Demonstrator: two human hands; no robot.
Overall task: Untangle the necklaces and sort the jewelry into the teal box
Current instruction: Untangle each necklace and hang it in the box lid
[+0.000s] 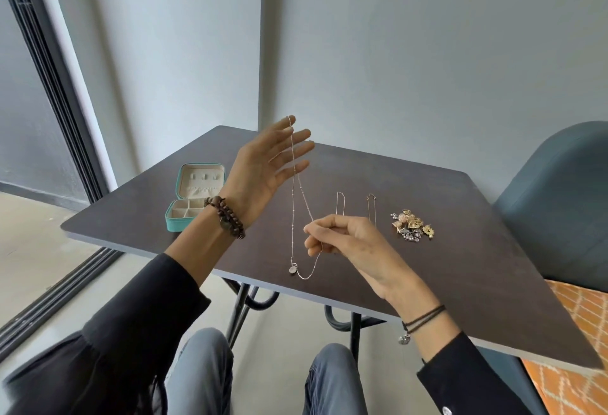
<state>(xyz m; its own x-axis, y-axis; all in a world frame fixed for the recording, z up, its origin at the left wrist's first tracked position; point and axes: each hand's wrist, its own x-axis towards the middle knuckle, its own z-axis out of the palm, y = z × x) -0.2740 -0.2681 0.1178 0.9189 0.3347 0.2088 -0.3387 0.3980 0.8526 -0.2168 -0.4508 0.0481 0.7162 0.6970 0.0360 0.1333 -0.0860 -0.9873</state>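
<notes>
A thin silver necklace (292, 204) hangs looped over the raised, straight fingers of my left hand (263, 167). Its small round pendant (292, 268) dangles just above the table near the front edge. My right hand (348, 243) pinches the other strand of the same chain lower down, fingers curled. Two more chains, one silver (340, 204) and one gold (371, 209), lie straight on the dark table beyond my right hand. The teal box (194, 197) stands open at the table's left, its lid up and its compartments showing.
A pile of gold and silver brooches and earrings (411, 225) lies right of the chains. The dark table (460, 250) stands against a grey wall. A blue chair (566, 200) is at the right, an orange patterned rug (579, 332) below it.
</notes>
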